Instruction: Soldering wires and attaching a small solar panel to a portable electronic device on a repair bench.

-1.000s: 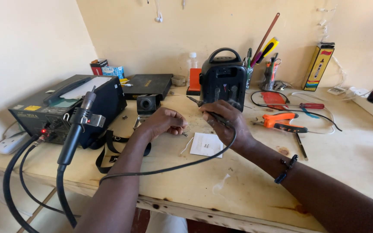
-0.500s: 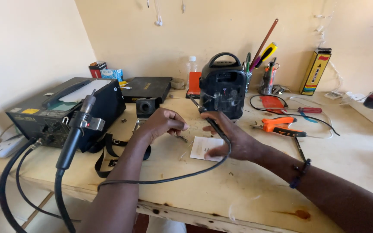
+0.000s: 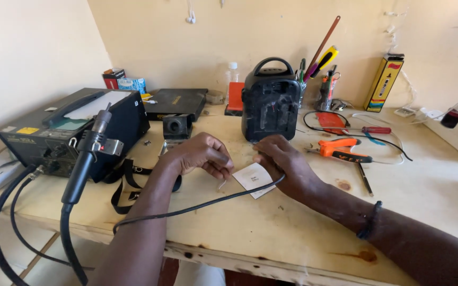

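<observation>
Right hand (image 3: 284, 161): fingers curled shut around a thin black cable (image 3: 197, 206), which trails leftward over the pale wooden workbench (image 3: 271, 238). Left hand (image 3: 202, 154): fingers pinched together; the item held is too small to identify. Small white paper slip (image 3: 254, 177): flat on bench, between both hands. Black portable speaker with carry handle (image 3: 270, 100): upright, just behind hands. Orange-handled pliers (image 3: 340, 150): right of speaker.

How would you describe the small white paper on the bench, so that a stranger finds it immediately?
Start from the black portable speaker standing at the back of the wooden workbench. Straight in front of it, between the left hand and the right hand, lies the small white paper. It is the only flat white sheet there, and a black cable crosses its near edge.
</observation>
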